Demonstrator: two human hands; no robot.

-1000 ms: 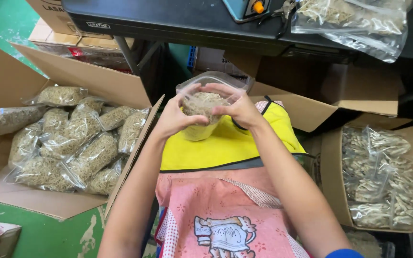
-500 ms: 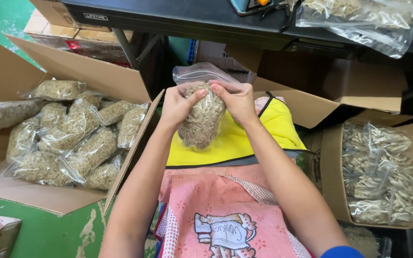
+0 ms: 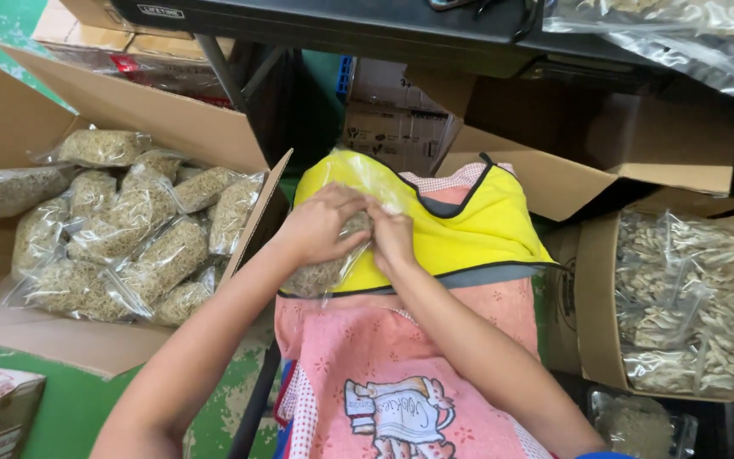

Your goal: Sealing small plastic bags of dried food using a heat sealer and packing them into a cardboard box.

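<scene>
I hold a clear plastic bag [image 3: 326, 274] filled with small pale dried bits against my lap, over a yellow and pink apron [image 3: 469, 238]. My left hand [image 3: 320, 225] grips the bag's upper part from the left. My right hand [image 3: 391, 238] pinches the same part from the right, fingers touching those of the left. The bag's empty top [image 3: 358, 174] folds back over the yellow cloth.
An open cardboard box [image 3: 61, 119] at my left holds several filled bags [image 3: 121, 238] of the same stuff. A second box [image 3: 596, 297] at my right holds clear bags of larger pale pieces [image 3: 690, 306]. A dark table edge [image 3: 341, 25] runs along the top.
The bag has come down from chest height to my lap. Both hands have moved lower and closer together on its upper part.
</scene>
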